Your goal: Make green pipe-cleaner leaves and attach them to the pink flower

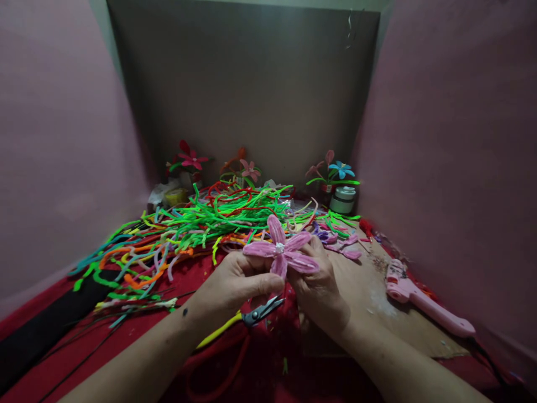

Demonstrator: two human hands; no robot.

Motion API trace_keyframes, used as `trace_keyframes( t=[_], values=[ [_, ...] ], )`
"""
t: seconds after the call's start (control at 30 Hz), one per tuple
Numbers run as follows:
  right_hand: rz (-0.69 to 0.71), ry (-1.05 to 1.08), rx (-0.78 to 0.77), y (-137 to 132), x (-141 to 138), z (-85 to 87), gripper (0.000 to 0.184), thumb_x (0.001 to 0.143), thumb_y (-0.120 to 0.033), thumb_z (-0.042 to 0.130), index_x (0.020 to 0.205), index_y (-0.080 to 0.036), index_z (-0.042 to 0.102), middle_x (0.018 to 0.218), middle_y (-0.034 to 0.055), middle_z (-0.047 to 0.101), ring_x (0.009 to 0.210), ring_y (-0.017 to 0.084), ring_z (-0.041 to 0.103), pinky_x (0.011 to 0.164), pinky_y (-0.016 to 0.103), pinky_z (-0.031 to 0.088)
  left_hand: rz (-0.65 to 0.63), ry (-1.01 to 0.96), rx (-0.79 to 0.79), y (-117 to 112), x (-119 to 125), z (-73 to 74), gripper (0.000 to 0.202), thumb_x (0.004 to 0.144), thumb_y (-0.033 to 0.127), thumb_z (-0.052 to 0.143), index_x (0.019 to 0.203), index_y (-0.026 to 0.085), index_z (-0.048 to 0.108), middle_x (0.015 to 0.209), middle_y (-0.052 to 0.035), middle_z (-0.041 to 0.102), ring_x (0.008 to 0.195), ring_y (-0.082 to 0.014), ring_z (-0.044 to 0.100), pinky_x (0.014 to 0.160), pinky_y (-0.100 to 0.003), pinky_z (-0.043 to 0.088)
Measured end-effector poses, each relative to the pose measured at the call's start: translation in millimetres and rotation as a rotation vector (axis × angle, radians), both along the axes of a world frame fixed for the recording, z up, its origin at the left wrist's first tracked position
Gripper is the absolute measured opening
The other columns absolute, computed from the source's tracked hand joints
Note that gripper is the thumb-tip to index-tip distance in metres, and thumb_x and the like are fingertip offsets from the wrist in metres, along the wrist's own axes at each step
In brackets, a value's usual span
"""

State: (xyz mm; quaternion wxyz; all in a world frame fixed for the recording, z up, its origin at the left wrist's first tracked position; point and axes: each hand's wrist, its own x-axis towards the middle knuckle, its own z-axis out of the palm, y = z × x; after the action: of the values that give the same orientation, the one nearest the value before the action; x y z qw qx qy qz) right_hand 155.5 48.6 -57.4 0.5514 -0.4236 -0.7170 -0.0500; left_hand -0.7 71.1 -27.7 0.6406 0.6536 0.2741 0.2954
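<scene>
Fuzzy pink strands formed the five-petalled flower (280, 248), held up mid-view: the left hand (247, 280) pinched it near the bottom petal, and the right hand (322, 288) closed on it behind the right petals, fingertips hidden. It seemed light, soft, easily bent, best taken near its centre; the cutters (254, 317) pointed their blades beneath, while flat cardboard (356, 291) gave room rightward
</scene>
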Motion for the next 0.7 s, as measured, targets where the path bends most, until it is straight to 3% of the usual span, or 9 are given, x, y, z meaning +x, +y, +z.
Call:
trace_keyframes(
  t=[0.23, 0.33, 0.4, 0.5, 0.6, 0.7],
  values=[
    [0.049, 0.023, -0.026, -2, 0, 0.3, 0.013, 0.083, -0.018, 0.049, 0.074, -0.02, 0.058, 0.08, 0.004, 0.059, 0.082, 0.018, 0.046, 0.074, 0.035, 0.039, -0.124, 0.034, -0.019, 30, -26, 6.1, 0.013, 0.065, 0.025, 0.064, 0.069, 0.013, 0.063, 0.053, 0.0007, 0.054, 0.044, -0.0066, 0.043, 0.045, -0.019, 0.034],
    [0.042, 0.029, -0.001, -3, -1, 2.0, 0.014, 0.083, -0.016, 0.048, 0.072, -0.02, 0.057, 0.078, 0.0037, 0.058, 0.081, 0.018, 0.046, 0.073, 0.034, 0.039, 0.068, -0.131, 0.027, 38, -32, 10.2, 0.025, 0.07, 0.034, 0.063, 0.084, 0.014, 0.061, 0.06, -0.0002, 0.056, 0.046, -0.0072, 0.046, 0.044, -0.019, 0.035],
    [0.037, 0.017, 0.008, -4, -2, 3.0, 0.017, 0.083, -0.016, 0.048, 0.069, -0.02, 0.056, 0.075, 0.0033, 0.057, 0.079, 0.017, 0.046, 0.073, 0.033, 0.038, 0.235, -0.222, 0.115, 36, -31, 12.7, 0.027, 0.072, 0.035, 0.062, 0.09, 0.015, 0.06, 0.071, -0.0017, 0.058, 0.058, -0.0098, 0.052, 0.052, -0.02, 0.041],
    [0.035, 0.002, 0.015, -3, -1, 2.7, 0.016, 0.083, -0.016, 0.049, 0.068, -0.02, 0.056, 0.075, 0.0028, 0.058, 0.078, 0.017, 0.046, 0.072, 0.033, 0.038, 0.354, -0.175, 0.411, 21, -27, 15.4, 0.036, 0.077, 0.037, 0.057, 0.108, 0.021, 0.054, 0.1, -0.0057, 0.057, 0.09, -0.0182, 0.055, 0.077, -0.028, 0.045],
    [0.047, -0.03, 0.02, -3, 0, 1.3, 0.014, 0.082, -0.016, 0.05, 0.071, -0.02, 0.057, 0.078, 0.0027, 0.06, 0.08, 0.017, 0.046, 0.072, 0.034, 0.038, 0.322, 0.019, 0.865, 7, -22, 15.4, 0.057, 0.075, 0.043, 0.057, 0.127, 0.027, 0.04, 0.129, -0.0074, 0.041, 0.117, -0.0273, 0.039, 0.098, -0.04, 0.033],
    [0.051, -0.057, 0.021, -3, 0, 0.8, 0.013, 0.082, -0.016, 0.051, 0.071, -0.021, 0.057, 0.078, 0.0028, 0.06, 0.08, 0.018, 0.046, 0.073, 0.035, 0.038, 0.272, 0.171, 1.209, 2, -20, 13.1, 0.076, 0.071, 0.052, 0.057, 0.137, 0.032, 0.025, 0.141, -0.0061, 0.026, 0.128, -0.0316, 0.022, 0.105, -0.047, 0.021]
  ],
)
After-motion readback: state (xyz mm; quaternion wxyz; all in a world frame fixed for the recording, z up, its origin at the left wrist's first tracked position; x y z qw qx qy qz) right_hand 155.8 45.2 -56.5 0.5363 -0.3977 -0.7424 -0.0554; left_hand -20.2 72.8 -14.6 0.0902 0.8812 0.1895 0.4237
